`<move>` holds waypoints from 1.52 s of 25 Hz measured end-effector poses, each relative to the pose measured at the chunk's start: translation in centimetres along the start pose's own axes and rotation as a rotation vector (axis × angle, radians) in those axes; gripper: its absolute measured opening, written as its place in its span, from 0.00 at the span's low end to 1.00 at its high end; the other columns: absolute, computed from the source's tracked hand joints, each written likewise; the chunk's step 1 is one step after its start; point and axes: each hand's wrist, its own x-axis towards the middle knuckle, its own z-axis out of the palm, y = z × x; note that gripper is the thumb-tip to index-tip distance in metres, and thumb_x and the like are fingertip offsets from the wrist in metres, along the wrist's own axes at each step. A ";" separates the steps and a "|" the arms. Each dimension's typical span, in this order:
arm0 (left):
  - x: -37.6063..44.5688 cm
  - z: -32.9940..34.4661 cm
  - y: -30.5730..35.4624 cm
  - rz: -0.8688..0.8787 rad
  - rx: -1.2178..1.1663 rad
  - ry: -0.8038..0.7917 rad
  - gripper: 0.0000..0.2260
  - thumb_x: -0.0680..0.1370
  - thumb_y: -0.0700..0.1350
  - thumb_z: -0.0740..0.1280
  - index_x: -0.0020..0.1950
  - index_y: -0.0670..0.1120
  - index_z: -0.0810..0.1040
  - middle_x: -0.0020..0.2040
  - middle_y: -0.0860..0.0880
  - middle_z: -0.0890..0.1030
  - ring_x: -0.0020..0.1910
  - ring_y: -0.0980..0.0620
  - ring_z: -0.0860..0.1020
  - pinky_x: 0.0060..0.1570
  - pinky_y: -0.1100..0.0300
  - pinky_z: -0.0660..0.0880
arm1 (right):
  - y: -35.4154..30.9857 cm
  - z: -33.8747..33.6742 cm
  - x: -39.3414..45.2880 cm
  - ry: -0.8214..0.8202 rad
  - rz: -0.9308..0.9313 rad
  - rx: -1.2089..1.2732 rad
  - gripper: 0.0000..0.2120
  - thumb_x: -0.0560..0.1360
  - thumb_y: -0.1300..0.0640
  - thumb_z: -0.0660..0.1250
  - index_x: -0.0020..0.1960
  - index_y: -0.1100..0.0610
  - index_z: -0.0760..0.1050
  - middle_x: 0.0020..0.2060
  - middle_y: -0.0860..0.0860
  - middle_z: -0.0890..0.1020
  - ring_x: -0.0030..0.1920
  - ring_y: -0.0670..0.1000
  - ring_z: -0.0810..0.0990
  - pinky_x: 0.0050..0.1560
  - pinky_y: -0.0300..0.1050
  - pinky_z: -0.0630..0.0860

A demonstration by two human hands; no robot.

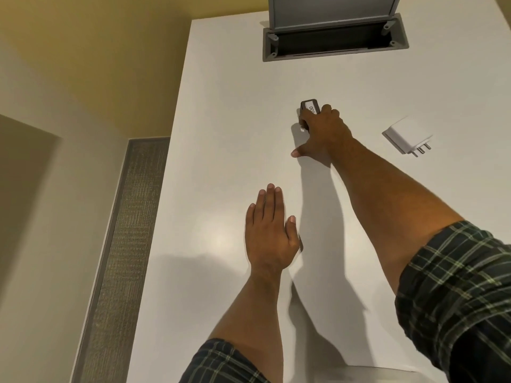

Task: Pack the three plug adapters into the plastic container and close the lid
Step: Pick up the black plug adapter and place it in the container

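A black plug adapter (pixel 310 107) with a white label stands on the white table (pixel 221 134) near the middle. My right hand (pixel 322 134) reaches over it, fingers curled around its near side, thumb spread out to the left. A white plug adapter (pixel 406 136) lies on its side to the right, its round metal pins pointing toward me. My left hand (pixel 269 230) lies flat on the table closer to me, fingers together, holding nothing. No plastic container and no third adapter are in view.
A grey cable hatch (pixel 334 40) with its lid raised is set into the table at the far edge. The table's left edge runs diagonally, with a grey carpet strip (pixel 124 244) on the floor beyond it.
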 end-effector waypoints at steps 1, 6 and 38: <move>0.0 0.0 0.0 0.001 0.006 0.002 0.29 0.83 0.54 0.52 0.83 0.48 0.54 0.83 0.50 0.54 0.83 0.52 0.51 0.79 0.50 0.56 | 0.1 0.3 -0.5 0.032 -0.002 0.022 0.27 0.67 0.43 0.78 0.59 0.54 0.71 0.57 0.60 0.72 0.57 0.62 0.72 0.47 0.51 0.72; 0.1 0.1 -0.2 0.006 0.018 0.004 0.29 0.83 0.54 0.52 0.83 0.47 0.55 0.83 0.50 0.56 0.82 0.51 0.53 0.79 0.50 0.55 | 0.5 2.1 -4.6 0.207 0.029 0.111 0.11 0.82 0.54 0.59 0.62 0.53 0.74 0.54 0.62 0.74 0.54 0.65 0.75 0.49 0.57 0.78; -28.2 -4.9 -0.1 -0.173 -0.127 -0.069 0.25 0.83 0.47 0.52 0.79 0.38 0.62 0.79 0.41 0.64 0.79 0.43 0.64 0.77 0.46 0.63 | -0.4 0.1 -40.5 -0.116 0.366 1.693 0.18 0.77 0.46 0.62 0.55 0.60 0.77 0.36 0.58 0.79 0.29 0.51 0.68 0.28 0.41 0.62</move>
